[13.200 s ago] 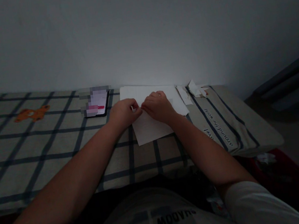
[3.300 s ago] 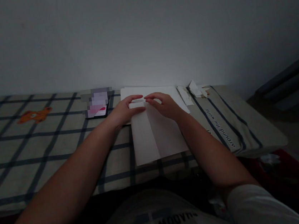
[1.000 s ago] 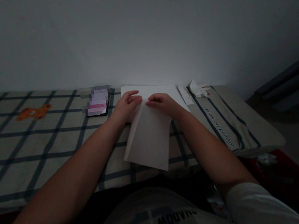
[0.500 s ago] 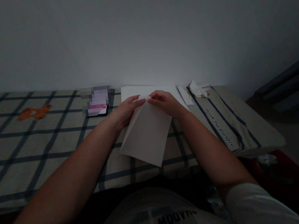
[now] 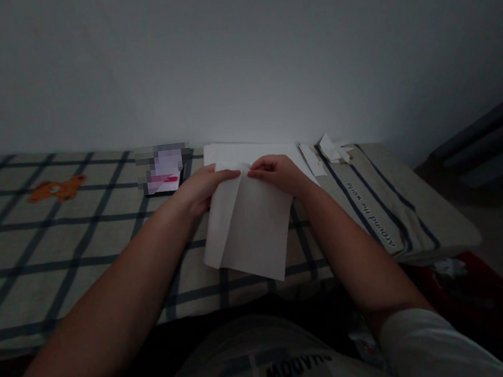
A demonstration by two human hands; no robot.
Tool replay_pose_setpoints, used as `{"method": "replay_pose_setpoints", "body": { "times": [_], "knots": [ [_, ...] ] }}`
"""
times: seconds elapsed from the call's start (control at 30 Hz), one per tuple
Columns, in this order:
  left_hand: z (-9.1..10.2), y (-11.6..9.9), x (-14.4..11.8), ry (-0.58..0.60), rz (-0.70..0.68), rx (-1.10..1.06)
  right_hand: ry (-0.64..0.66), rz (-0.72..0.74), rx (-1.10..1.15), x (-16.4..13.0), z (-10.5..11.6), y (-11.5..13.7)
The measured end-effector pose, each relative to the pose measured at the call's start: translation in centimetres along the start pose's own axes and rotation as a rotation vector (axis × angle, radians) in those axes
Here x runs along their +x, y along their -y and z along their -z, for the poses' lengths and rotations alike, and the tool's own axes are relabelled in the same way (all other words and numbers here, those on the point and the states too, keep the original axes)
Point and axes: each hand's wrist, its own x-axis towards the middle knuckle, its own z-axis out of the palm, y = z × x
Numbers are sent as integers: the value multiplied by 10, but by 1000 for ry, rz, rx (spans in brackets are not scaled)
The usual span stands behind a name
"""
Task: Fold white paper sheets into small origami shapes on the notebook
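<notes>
Both hands hold a white sheet of paper (image 5: 258, 230) by its far end, above the checked tablecloth. A crease runs lengthwise down the sheet, and its near edge hangs towards me. My left hand (image 5: 203, 188) grips the left side, thumb on top and fingers underneath. My right hand (image 5: 277, 170) pinches the paper near the top of the crease, its fingertips close to the left thumb. Behind the hands lies a stack of white paper (image 5: 251, 148), partly covered by them.
A phone (image 5: 165, 171) with a lit, partly blurred screen lies left of the paper. Farther left is an orange bear-shaped piece (image 5: 57, 189). Torn paper scraps (image 5: 331, 149) lie to the right. A red bin (image 5: 476, 290) stands below the table's right end, and a wall rises behind.
The sheet has opened out at its left side, so a flap now shows left of the crease. My left hand has shifted slightly left, and the fingertips are a little farther apart.
</notes>
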Motion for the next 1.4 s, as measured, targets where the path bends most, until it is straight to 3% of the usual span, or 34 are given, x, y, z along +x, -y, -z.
{"method": "replay_pose_setpoints", "body": {
  "times": [0.17,0.27,0.37,0.47,0.57,0.87,1.03,1.4],
  "knots": [
    [6,-2,4,-73,-62,-12,-32,-97,-57,2,8,-6],
    [7,-6,5,-104,-136,-74,-140,-180,-11,3,15,-14],
    [7,-7,6,-131,-188,-162,-256,-281,238,4,19,-18],
    [4,-3,8,-187,-241,-223,-234,-341,526,4,15,-18],
    [2,1,10,-228,-266,-265,-232,-342,638,5,8,-17],
    [1,0,12,-191,-152,-370,-405,-195,434,10,2,-29],
    [3,-4,10,-133,-13,-381,-410,-155,322,9,7,-24],
    [-2,-5,8,-142,14,-401,-399,-134,216,6,13,-18]
  ]
}}
